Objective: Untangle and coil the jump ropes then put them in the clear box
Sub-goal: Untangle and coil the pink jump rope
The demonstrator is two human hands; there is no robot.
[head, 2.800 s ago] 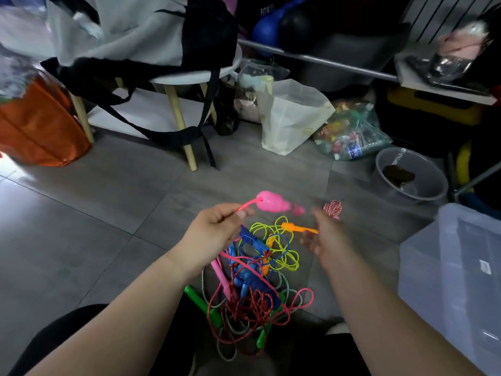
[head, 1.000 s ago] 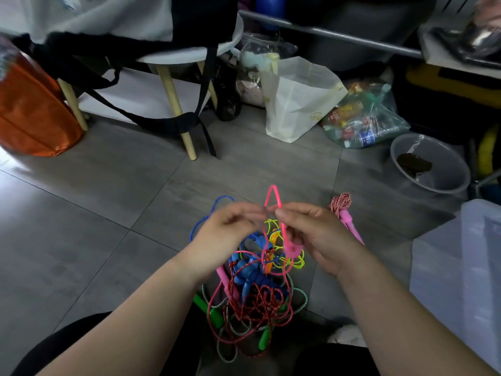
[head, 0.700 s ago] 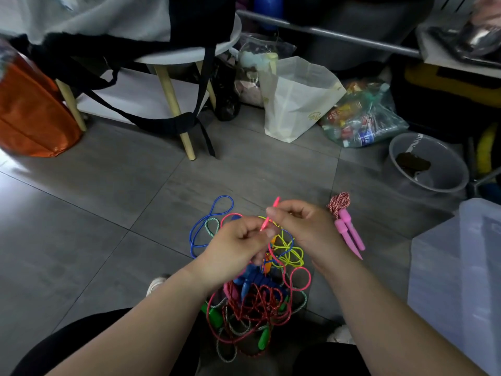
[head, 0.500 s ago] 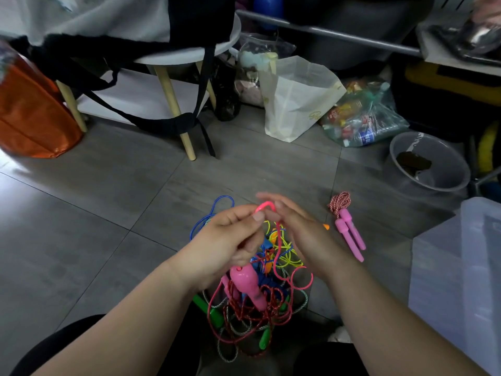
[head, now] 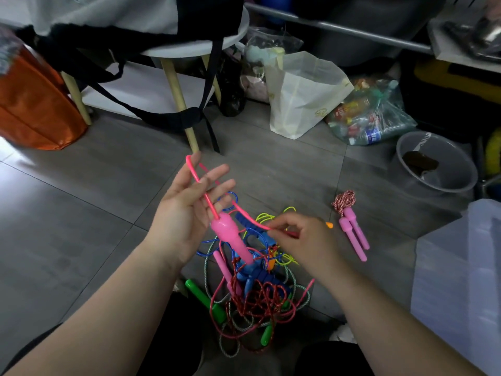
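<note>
**Pink rope looped over one hand, knots below**

The left hand (head: pixel 184 213), fingers straight, carries a loop of the pink rope (head: pixel 206 196). The right hand (head: pixel 303 240) pinches its cord above the tangle (head: pixel 257 299) on the floor. The clear box (head: pixel 461 280) stands at the right. A hard pull could tighten the knots or slide the loop off.

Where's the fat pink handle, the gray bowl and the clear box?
fat pink handle (head: pixel 231 236), head view, middle of its body.
gray bowl (head: pixel 458 161), head view, bare inner wall.
clear box (head: pixel 461 280), head view, its near side.
</note>
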